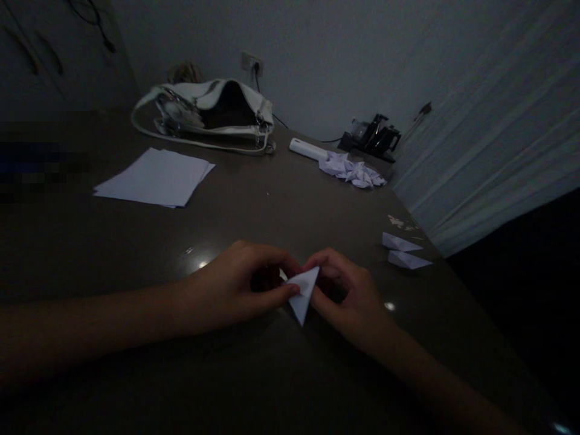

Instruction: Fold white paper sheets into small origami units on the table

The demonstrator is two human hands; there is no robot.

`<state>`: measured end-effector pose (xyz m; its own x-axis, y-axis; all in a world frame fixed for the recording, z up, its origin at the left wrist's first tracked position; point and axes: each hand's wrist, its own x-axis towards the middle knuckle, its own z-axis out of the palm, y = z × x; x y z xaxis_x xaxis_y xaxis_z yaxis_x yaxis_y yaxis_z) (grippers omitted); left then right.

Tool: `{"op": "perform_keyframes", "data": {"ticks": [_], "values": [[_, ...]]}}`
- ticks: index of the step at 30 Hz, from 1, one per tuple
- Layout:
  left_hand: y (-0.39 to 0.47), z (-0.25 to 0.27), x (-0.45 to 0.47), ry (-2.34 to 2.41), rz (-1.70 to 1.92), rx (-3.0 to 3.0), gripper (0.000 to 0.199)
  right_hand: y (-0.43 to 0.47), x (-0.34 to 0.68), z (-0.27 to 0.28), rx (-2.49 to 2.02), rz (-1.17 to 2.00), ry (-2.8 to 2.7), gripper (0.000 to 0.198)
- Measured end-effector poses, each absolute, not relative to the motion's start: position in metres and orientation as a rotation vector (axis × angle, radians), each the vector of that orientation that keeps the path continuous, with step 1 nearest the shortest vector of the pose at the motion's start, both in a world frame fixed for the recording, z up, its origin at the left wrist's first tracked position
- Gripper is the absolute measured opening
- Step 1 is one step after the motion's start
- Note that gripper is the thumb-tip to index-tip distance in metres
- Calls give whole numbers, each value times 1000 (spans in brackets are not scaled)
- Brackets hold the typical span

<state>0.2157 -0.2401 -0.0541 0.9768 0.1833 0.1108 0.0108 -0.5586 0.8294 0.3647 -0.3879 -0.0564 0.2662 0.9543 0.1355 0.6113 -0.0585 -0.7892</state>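
My left hand (238, 287) pinching paper (304, 291), right hand (352, 297) touching it, grip unclear, folded papers (408, 260) near right edge of table (254, 211)

The pointy folded-paper triangle (304, 293) at six o'clock is plain white, like the floppy leathery bag (203, 92) near eleven, but the boxy coffee maker (373, 133) at two is black.

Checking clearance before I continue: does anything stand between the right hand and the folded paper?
Nothing visible does: the right hand is at the edge of the folded paper, which the left hand pinches opposite.
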Motion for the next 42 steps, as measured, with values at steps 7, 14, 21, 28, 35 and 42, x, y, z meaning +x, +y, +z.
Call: {"op": "perform_keyframes", "data": {"ticks": [7,14,21,28,35,42], "values": [[-239,-54,213,72,306,2202,35,-381,368,-54,-1608,830,-1120,16],[-236,-57,214,63,293,2129,27,-383,372,-58,-1615,768,-1164,10],[-236,-55,215,75,222,2184,20,-386,372,-54,-1755,620,-1551,6],[-238,-55,217,210,244,2063,20,-389,370,-49,-1639,635,-1535,33],[-239,-54,216,174,268,2092,18,-388,368,-51,-1776,648,-1533,24],[-238,-53,217,169,254,2035,27,-387,369,-51,-1754,749,-1458,27]]}}
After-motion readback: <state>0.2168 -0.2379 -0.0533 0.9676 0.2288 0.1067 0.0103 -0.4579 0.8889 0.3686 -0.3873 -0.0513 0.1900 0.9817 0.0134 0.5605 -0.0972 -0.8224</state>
